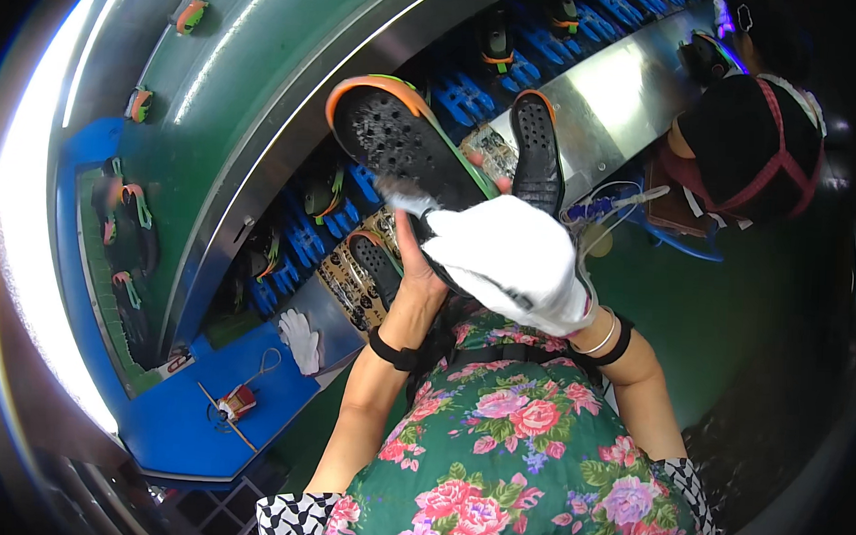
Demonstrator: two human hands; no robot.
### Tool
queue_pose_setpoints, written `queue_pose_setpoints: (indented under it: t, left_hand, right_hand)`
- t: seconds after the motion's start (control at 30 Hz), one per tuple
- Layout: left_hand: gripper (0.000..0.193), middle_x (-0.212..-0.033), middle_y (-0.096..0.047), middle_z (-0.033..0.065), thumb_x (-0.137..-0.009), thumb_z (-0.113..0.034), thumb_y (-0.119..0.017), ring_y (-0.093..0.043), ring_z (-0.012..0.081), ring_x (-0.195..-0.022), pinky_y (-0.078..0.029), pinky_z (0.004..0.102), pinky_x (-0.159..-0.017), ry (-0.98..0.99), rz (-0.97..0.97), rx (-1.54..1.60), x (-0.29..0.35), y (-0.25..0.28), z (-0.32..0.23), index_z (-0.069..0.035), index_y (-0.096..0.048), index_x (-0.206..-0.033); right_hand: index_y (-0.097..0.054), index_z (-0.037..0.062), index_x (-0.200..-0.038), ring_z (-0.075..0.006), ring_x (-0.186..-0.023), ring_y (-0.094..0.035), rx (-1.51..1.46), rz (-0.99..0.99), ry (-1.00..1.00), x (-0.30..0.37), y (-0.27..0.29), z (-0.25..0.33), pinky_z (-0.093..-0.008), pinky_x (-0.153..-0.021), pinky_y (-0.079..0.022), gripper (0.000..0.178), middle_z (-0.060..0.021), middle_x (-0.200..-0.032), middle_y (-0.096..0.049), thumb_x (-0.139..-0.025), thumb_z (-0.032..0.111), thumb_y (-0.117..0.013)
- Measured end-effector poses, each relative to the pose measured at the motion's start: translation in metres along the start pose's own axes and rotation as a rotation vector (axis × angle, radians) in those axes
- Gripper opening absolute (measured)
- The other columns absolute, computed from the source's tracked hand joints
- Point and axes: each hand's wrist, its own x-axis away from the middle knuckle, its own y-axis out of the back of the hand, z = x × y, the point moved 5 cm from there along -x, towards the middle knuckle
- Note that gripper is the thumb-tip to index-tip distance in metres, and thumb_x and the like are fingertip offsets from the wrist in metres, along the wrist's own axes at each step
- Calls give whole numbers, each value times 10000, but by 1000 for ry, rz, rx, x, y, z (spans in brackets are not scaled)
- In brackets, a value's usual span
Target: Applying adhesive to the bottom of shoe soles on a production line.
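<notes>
Above the wearer's floral apron (536, 403), in front of the metal ledge (604, 94), a black clog (395, 130) with an orange and green rim is held in the air. Its long axis runs slantwise, the rounded orange toe pointing up and left, the other end down and right under the white glove. The bare left hand (426, 272) grips that lower end, thumb along the near side. The gloved right hand (518, 261) lies over it; whether its fingers pinch anything cannot be told. Leftward, the metal rim (207, 264) of the green conveyor curves past; a second clog (538, 139) is just right of the toe. The blue tabletop (173, 424) ends lower left, and green floor (718, 325) stretches away right.
</notes>
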Motion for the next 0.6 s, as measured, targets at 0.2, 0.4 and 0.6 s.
queue_pose_setpoints:
  t: [0.2,0.4,0.6]
  left_hand:
    - [975,-1420,-528,179,-858,-829,-462,-546,436,-1251,-453,619,-1051,-61,-21,224,-9,3,-11,-102,-391,-1505]
    - [963,-1345,-584,239,-816,-876,-458,-642,454,-1021,-538,581,-910,-42,140,347,-11,-15,-8,-171,-420,-1470]
    - [896,-1381,-560,248,-854,-832,-469,-626,491,-1063,-574,590,-844,-7,194,321,-15,-3,-14,-196,-418,-1482]
  right_hand:
    - [-759,20,-1065,-294,-924,-719,-48,-48,81,0,10,-4,-378,-808,-564,283,-128,-1040,-755,-783,-1,-753]
    - [-768,46,-1014,-285,-866,-723,-119,-52,54,10,3,-2,-367,-755,-574,259,-126,-1030,-754,-759,11,-796]
    - [-757,83,-1088,-256,-934,-712,-99,59,117,19,-11,7,-353,-775,-574,301,-90,-1036,-748,-792,30,-775]
